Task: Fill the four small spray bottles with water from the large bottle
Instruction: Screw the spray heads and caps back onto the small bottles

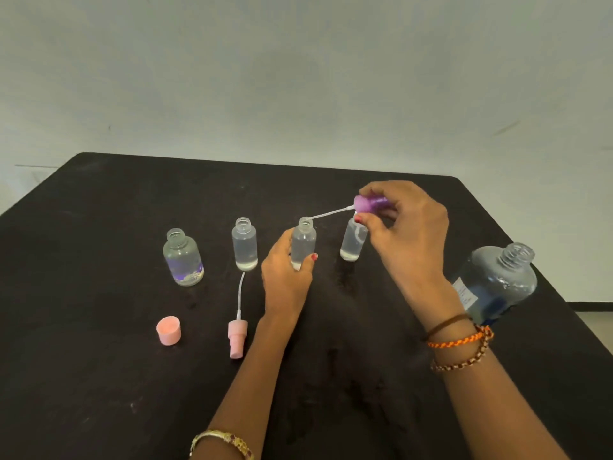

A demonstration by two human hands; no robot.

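worktop (99, 376) – matt black, slightly rough, cloth-like cover. Four small spray bottles (244, 244) – clear glossy plastic; far-left one (183, 257) carries a purple printed patch. Large bottle (497, 280), right – clear, glossy, paper-looking label. Pink cap (169, 330) and pink sprayer head (237, 338) – smooth matt plastic. Purple sprayer head (366, 204) looks glittery; its dip tube is thin white plastic.

The left hand (286, 270) covers the lower side of the third small bottle (304, 239); the right hand (406, 234) hides most of the purple spray head (365, 204) and the fourth bottle's (352, 242) neck. The large bottle's (497, 280) base sits behind the right wrist, its label too blurred to read.
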